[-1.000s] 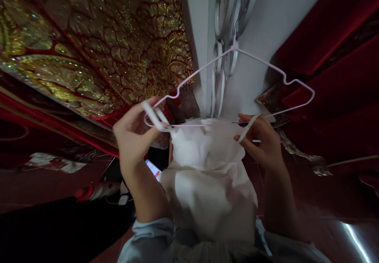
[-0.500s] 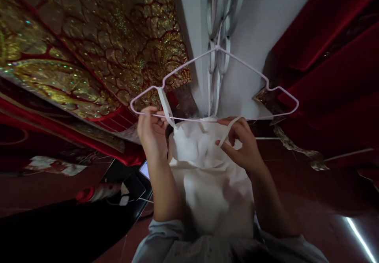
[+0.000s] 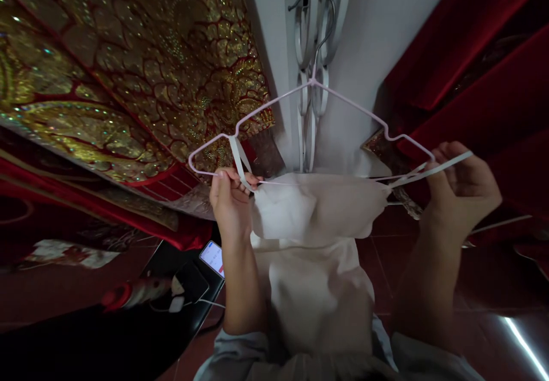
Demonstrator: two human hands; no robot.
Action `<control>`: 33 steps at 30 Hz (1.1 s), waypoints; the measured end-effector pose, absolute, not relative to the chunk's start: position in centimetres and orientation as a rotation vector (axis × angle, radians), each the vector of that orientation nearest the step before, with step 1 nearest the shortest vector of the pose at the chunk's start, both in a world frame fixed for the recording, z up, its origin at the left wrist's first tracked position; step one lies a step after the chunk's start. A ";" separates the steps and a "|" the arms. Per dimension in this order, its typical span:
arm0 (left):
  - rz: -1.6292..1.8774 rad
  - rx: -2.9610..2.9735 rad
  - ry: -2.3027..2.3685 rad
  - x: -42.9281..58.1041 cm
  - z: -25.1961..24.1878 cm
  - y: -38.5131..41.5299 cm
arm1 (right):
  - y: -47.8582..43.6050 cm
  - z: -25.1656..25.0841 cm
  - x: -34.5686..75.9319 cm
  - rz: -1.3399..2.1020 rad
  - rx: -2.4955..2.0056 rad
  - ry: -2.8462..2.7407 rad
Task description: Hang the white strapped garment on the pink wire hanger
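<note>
White garment [image 3: 317, 209] hangs under the pink wire hanger [image 3: 274, 104]: left strap [image 3: 238, 155] sits over the hanger's left-end notch, left hand [image 3: 231, 201] pinched shut on it at the bottom bar, and right hand [image 3: 465, 189] closed on the right strap [image 3: 446, 164], taut past the hanger's right end. Risk: the sideways pull may swing the hanger off the wall hook [image 3: 315, 20], or the strap may slip the fingers and drop that corner. Count: 1 garment, 2 straps, 1 hanger, 2 hands.
</note>
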State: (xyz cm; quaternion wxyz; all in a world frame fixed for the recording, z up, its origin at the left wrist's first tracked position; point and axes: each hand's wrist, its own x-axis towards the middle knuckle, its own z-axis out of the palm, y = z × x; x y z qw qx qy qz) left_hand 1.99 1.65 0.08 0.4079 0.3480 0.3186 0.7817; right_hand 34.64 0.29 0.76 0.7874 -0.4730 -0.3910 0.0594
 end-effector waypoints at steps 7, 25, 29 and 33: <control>2.000 0.827 0.816 3.3 -0.2 1.6 | 0.7 5.5 33.6 0.115 -1.283 -1.418; 2.024 0.845 0.843 3.5 0.1 1.0 | 2.4 4.9 32.3 -0.079 -1.218 -1.667; 2.039 0.849 0.869 3.7 0.2 1.0 | 3.1 5.6 33.0 -0.012 -1.316 -1.716; 2.053 0.872 0.846 3.8 0.2 0.9 | 4.3 6.3 33.5 0.050 -1.450 -1.750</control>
